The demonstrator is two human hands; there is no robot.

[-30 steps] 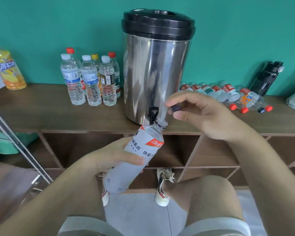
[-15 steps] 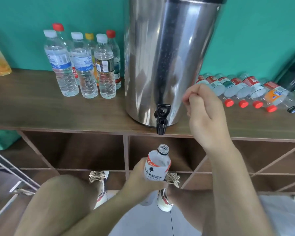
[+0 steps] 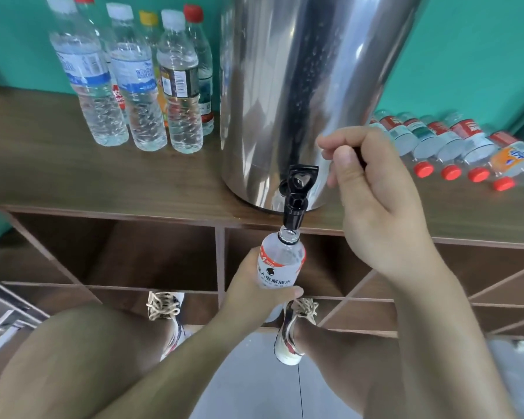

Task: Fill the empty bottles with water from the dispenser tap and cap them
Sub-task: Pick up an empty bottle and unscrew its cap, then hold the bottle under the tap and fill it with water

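Far left, six capped standing bottles crowd together on the table, near the dispenser but not touching it. Below the table's front edge my left hand grips the open bottle round its label. The bottle is upright, with its mouth right at the tip of the tap; I cannot tell whether they touch. The tap juts past the table edge, so the bottle hangs in front of the open cubbies, with free room left and below. My right hand is curled just right of the tap lever, pinching a dark cap between thumb and fingers. Farther right, a row of lying bottles rests on the table with red caps toward me, apart from that hand.
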